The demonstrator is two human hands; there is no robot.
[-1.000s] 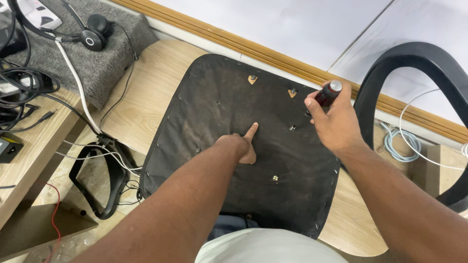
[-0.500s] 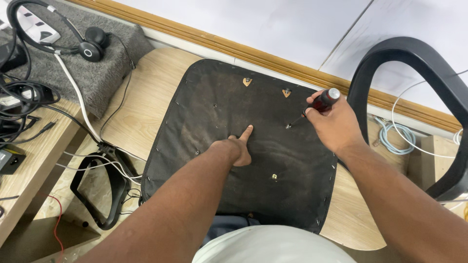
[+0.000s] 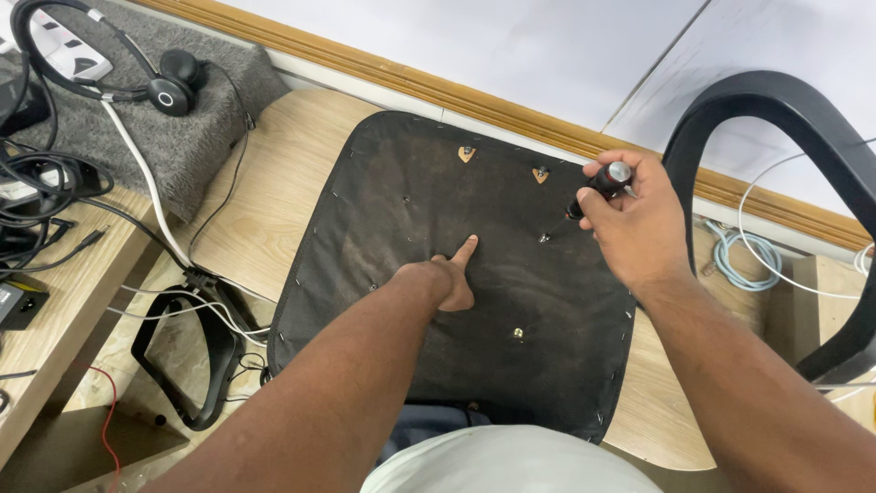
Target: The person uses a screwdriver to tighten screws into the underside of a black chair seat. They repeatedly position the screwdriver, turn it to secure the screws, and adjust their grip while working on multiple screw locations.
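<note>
- An upturned seat [image 3: 411,274], covered in dull black fabric stapled round its rounded edge, lay on pale wood floor [image 3: 265,192] directly below the viewer.
- The left hand [image 3: 447,278] pressed on its middle, index finger extended, others curled.
- The right hand [image 3: 630,224] gripped a red-and-black screwdriver [image 3: 593,187], tip on the fabric.
- Beyond, headphones [image 3: 155,82] rested on grey carpet [image 3: 182,137].

Left hand [image 3: 444,281] presses down, forefinger extended; right hand [image 3: 630,224] closed in a grip.
</note>
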